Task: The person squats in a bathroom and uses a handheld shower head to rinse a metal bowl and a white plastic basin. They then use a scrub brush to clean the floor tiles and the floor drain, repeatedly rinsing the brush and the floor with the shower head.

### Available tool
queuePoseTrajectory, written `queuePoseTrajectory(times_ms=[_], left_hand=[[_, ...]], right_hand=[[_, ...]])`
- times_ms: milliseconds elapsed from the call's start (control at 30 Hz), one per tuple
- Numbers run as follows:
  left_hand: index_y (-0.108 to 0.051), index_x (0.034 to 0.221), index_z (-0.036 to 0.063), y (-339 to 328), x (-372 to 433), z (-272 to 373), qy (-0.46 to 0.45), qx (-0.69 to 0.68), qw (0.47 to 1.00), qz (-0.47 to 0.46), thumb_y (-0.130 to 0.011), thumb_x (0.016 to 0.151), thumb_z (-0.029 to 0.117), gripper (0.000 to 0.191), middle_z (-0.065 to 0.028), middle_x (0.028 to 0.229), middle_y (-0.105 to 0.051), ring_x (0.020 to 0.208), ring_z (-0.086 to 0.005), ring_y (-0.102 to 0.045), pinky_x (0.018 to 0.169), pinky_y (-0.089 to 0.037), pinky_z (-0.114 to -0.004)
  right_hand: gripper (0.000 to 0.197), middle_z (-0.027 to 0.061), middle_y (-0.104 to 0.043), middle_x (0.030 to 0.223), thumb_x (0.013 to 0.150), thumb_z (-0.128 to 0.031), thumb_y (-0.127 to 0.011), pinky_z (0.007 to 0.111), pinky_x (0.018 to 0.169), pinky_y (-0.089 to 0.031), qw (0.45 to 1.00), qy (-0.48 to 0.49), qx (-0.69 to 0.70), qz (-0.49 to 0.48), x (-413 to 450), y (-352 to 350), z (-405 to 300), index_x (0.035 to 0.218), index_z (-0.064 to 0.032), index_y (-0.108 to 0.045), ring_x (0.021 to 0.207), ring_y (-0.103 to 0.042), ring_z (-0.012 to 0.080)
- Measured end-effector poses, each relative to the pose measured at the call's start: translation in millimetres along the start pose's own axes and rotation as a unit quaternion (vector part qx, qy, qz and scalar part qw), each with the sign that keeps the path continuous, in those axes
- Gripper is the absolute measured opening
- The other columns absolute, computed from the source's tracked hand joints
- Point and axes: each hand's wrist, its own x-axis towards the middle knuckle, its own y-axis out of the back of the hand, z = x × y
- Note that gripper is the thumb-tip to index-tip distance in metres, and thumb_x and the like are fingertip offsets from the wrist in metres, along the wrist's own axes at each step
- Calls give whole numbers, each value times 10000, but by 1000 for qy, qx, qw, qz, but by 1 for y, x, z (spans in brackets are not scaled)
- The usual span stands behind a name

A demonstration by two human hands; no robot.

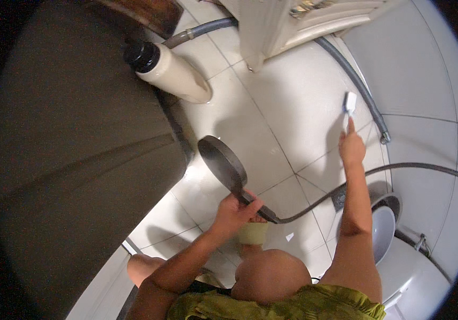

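Note:
My left hand [235, 210] is closed around the handle of a dark round shower head [219, 162], held above the tiled floor [261, 156]. A dark hose [316, 208] runs from the handle's end to the right, passing under my right forearm. With my right arm stretched forward, my right hand [352, 147] grips the thin handle of a white-headed scrubbing brush [350, 103], index finger laid along it. The brush head is down at the floor near the right wall; its bristles are mostly hidden.
A cream bottle with a black cap [175, 72] stands left, beside a large dark panel [85, 152]. Grey drain hoses [348, 76] lie along the wall. A cream furniture leg [257, 48] stands ahead. White bathroom fixtures [412, 276] are at right; a paper-like scrap [289, 237] lies nearby.

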Motion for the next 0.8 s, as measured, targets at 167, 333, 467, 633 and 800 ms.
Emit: queuePoseTrajectory(times_ms=[167,333,467,633,800], left_hand=[[-543,965,25,7,-7,-17,2,30,999,14,-619,877,162,180,-48,902,-631,778,-113,-595,683,-511,-251],[-547,956,32,13,-9,-9,-31,23,999,23,-627,874,160,171,-22,862,-619,756,-98,-579,666,-484,-237],[-546,955,33,13,-8,1,-20,40,999,18,-629,874,161,173,-18,844,-617,771,-97,-577,680,-487,-242],[-534,970,25,14,-3,-12,-19,-12,1000,8,-609,884,130,155,-43,898,-637,824,-108,-590,720,-501,-253],[-513,1003,20,16,-5,-5,3,-15,1000,15,-596,886,106,167,-78,960,-647,881,-123,-601,755,-506,-270]], right_hand=[[434,172,-617,658,885,-209,-502,450,537,-483,957,257,107,-77,-75,-4,-102,1315,-209,-439,591,-611,343],[440,141,-632,726,886,-242,-501,450,590,-485,939,321,113,-52,-25,3,-204,1317,-203,-426,648,-619,322],[424,153,-645,822,900,-239,-479,450,684,-501,938,312,152,21,51,-3,-284,1320,-248,-421,777,-630,329],[476,156,-647,886,868,-162,-479,439,764,-491,934,315,166,-27,80,19,-347,1329,-265,-425,856,-625,323],[453,160,-652,935,882,-126,-439,427,730,-513,855,515,37,-36,53,24,-313,1316,-256,-451,854,-643,304]])
